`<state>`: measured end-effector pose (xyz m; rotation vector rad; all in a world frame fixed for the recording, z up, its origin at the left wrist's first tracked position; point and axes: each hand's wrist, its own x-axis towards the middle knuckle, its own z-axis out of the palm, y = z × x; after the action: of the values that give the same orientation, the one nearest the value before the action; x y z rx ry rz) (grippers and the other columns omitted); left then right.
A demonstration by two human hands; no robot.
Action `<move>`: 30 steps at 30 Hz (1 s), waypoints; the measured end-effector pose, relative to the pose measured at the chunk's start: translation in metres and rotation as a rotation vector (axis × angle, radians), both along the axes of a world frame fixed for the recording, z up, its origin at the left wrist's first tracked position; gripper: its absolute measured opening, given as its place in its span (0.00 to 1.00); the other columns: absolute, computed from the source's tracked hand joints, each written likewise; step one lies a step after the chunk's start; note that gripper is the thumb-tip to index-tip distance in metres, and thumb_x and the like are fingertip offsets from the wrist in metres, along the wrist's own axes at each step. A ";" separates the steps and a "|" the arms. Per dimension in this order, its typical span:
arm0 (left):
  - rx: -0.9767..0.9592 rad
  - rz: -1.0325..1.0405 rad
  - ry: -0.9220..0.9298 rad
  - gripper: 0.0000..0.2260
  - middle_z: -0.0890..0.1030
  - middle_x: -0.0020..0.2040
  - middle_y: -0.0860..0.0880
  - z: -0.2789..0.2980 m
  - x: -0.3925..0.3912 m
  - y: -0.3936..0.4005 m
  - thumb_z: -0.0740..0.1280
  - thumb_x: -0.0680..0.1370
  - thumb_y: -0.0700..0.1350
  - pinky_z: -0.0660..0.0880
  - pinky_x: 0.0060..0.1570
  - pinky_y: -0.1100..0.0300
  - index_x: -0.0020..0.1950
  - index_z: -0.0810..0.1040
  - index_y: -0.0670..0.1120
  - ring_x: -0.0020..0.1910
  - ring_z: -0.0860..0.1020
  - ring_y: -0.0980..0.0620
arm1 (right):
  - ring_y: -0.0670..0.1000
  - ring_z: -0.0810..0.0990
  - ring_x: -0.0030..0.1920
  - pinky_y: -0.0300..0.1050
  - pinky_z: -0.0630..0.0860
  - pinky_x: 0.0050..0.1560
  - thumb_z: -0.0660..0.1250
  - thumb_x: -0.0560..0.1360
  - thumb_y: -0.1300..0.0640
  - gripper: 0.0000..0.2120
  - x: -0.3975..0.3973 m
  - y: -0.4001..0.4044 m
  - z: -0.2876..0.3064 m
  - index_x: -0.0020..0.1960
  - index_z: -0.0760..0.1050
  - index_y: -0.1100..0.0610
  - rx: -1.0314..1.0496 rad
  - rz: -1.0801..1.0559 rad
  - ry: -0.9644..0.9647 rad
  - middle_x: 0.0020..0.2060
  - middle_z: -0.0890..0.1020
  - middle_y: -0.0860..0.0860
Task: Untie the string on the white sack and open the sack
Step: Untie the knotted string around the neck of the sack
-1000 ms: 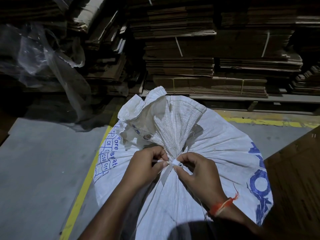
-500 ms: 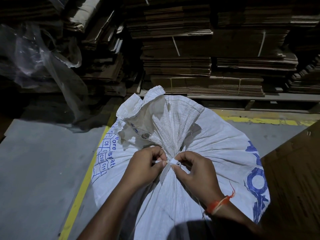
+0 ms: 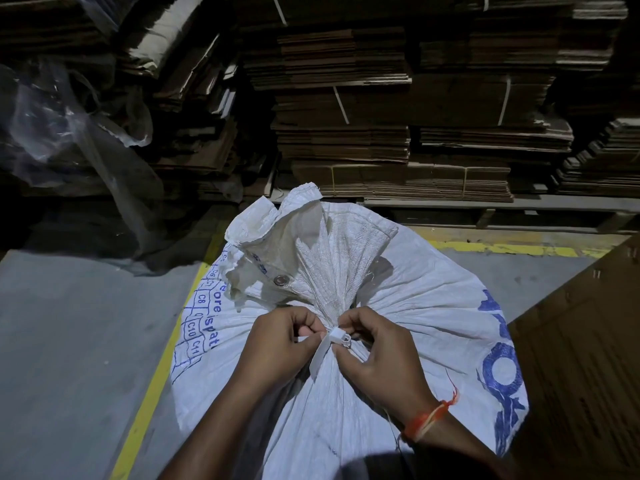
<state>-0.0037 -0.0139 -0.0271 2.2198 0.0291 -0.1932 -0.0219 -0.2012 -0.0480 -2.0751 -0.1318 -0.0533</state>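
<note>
A full white woven sack (image 3: 415,306) with blue print stands in front of me, its neck bunched tight and the loose top flaring upward. A flat white tie (image 3: 334,337) with a small lock piece cinches the neck. My left hand (image 3: 280,344) pinches the tie's strap on its left side. My right hand (image 3: 377,355) pinches the lock piece from the right, thumb and forefinger closed on it. A loose tail of the strap hangs down between my hands. An orange thread band circles my right wrist.
Stacks of flattened cardboard (image 3: 346,109) on a pallet fill the back. Clear plastic sheeting (image 3: 79,133) hangs at the left. A yellow floor line (image 3: 152,393) runs beside the sack over grey concrete. A brown board (image 3: 581,341) lies at the right.
Both hands stay at the sack's neck; the fingers have shifted slightly on the tie. The sack's neck is still cinched.
</note>
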 end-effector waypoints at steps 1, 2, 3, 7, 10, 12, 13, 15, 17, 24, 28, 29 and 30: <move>0.001 -0.002 0.001 0.03 0.83 0.31 0.58 0.000 0.000 0.000 0.75 0.73 0.46 0.80 0.40 0.53 0.40 0.86 0.53 0.31 0.78 0.62 | 0.47 0.85 0.46 0.49 0.83 0.49 0.76 0.71 0.54 0.08 0.000 0.000 0.001 0.48 0.80 0.48 0.000 0.010 -0.005 0.42 0.85 0.43; -0.002 -0.004 0.003 0.03 0.83 0.31 0.58 0.000 0.000 0.000 0.75 0.73 0.45 0.80 0.40 0.54 0.40 0.86 0.52 0.32 0.78 0.62 | 0.47 0.85 0.45 0.50 0.83 0.49 0.75 0.71 0.54 0.07 -0.001 0.001 0.002 0.48 0.80 0.48 -0.002 0.015 -0.011 0.41 0.85 0.43; -0.006 -0.005 0.004 0.04 0.83 0.31 0.59 0.000 0.000 0.000 0.75 0.74 0.45 0.79 0.40 0.56 0.40 0.86 0.52 0.32 0.78 0.62 | 0.47 0.85 0.45 0.51 0.83 0.48 0.75 0.71 0.55 0.07 -0.001 0.001 0.002 0.47 0.80 0.48 -0.005 0.014 -0.018 0.40 0.85 0.44; -0.013 0.000 0.016 0.04 0.82 0.30 0.60 0.000 0.001 0.000 0.75 0.74 0.44 0.77 0.38 0.60 0.40 0.86 0.51 0.31 0.77 0.63 | 0.45 0.85 0.44 0.49 0.83 0.47 0.76 0.71 0.55 0.07 0.000 0.003 -0.002 0.47 0.81 0.48 -0.026 -0.032 -0.024 0.40 0.85 0.43; -0.005 -0.013 0.015 0.05 0.81 0.29 0.61 0.000 0.000 -0.001 0.75 0.74 0.43 0.75 0.37 0.62 0.39 0.85 0.51 0.30 0.77 0.63 | 0.45 0.85 0.44 0.48 0.83 0.47 0.76 0.70 0.55 0.06 0.001 0.004 -0.005 0.45 0.82 0.49 -0.026 -0.042 -0.016 0.39 0.85 0.43; -0.005 -0.027 0.019 0.05 0.81 0.28 0.60 0.000 0.000 -0.002 0.75 0.74 0.43 0.75 0.37 0.61 0.39 0.85 0.51 0.30 0.77 0.63 | 0.45 0.85 0.44 0.48 0.82 0.47 0.76 0.69 0.55 0.06 0.002 0.004 -0.006 0.44 0.82 0.49 -0.029 -0.047 -0.008 0.39 0.85 0.43; -0.010 -0.032 0.022 0.06 0.80 0.28 0.60 -0.001 0.000 -0.002 0.75 0.74 0.43 0.75 0.37 0.61 0.39 0.85 0.51 0.29 0.77 0.63 | 0.45 0.85 0.43 0.48 0.82 0.47 0.76 0.69 0.55 0.05 0.002 0.004 -0.006 0.44 0.82 0.49 -0.031 -0.050 -0.004 0.39 0.85 0.43; -0.030 -0.036 0.032 0.06 0.80 0.27 0.60 -0.002 0.001 -0.002 0.75 0.74 0.43 0.75 0.37 0.60 0.38 0.85 0.52 0.29 0.76 0.63 | 0.45 0.85 0.43 0.49 0.82 0.46 0.76 0.69 0.55 0.05 0.003 0.004 -0.007 0.43 0.81 0.49 -0.031 -0.053 0.003 0.38 0.85 0.43; -0.044 -0.036 0.038 0.05 0.80 0.27 0.59 -0.003 0.001 -0.002 0.75 0.74 0.44 0.75 0.38 0.60 0.38 0.85 0.53 0.29 0.75 0.63 | 0.45 0.85 0.43 0.50 0.82 0.46 0.76 0.69 0.55 0.05 0.003 0.004 -0.008 0.43 0.81 0.48 -0.030 -0.052 0.006 0.38 0.84 0.43; -0.103 -0.038 0.073 0.03 0.80 0.28 0.57 -0.004 0.000 -0.003 0.71 0.71 0.49 0.75 0.38 0.58 0.39 0.85 0.52 0.29 0.76 0.59 | 0.45 0.85 0.44 0.51 0.83 0.47 0.76 0.69 0.54 0.05 0.002 0.004 -0.010 0.44 0.82 0.48 -0.027 -0.044 0.007 0.39 0.85 0.42; -0.137 -0.049 0.097 0.05 0.81 0.29 0.56 -0.005 0.000 -0.002 0.73 0.74 0.42 0.75 0.37 0.58 0.40 0.85 0.49 0.30 0.77 0.58 | 0.44 0.85 0.44 0.50 0.83 0.48 0.76 0.69 0.51 0.05 0.002 0.003 -0.009 0.45 0.82 0.48 -0.014 -0.047 0.001 0.40 0.85 0.41; -0.132 -0.058 0.095 0.06 0.81 0.30 0.56 -0.005 0.000 -0.002 0.73 0.75 0.39 0.76 0.38 0.58 0.40 0.85 0.49 0.31 0.77 0.59 | 0.44 0.85 0.44 0.49 0.84 0.48 0.76 0.69 0.50 0.06 0.002 0.004 -0.009 0.45 0.82 0.48 -0.005 -0.049 0.001 0.40 0.85 0.41; -0.119 -0.069 0.088 0.07 0.81 0.30 0.57 -0.005 0.000 -0.001 0.72 0.76 0.38 0.76 0.38 0.60 0.40 0.85 0.48 0.31 0.77 0.60 | 0.44 0.85 0.44 0.49 0.84 0.48 0.76 0.70 0.48 0.06 0.002 0.004 -0.009 0.44 0.82 0.48 0.001 -0.050 0.003 0.40 0.85 0.41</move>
<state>-0.0037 -0.0153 -0.0322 2.0945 -0.0106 -0.3226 -0.0200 -0.1975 -0.0567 -2.0770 -0.0777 -0.0813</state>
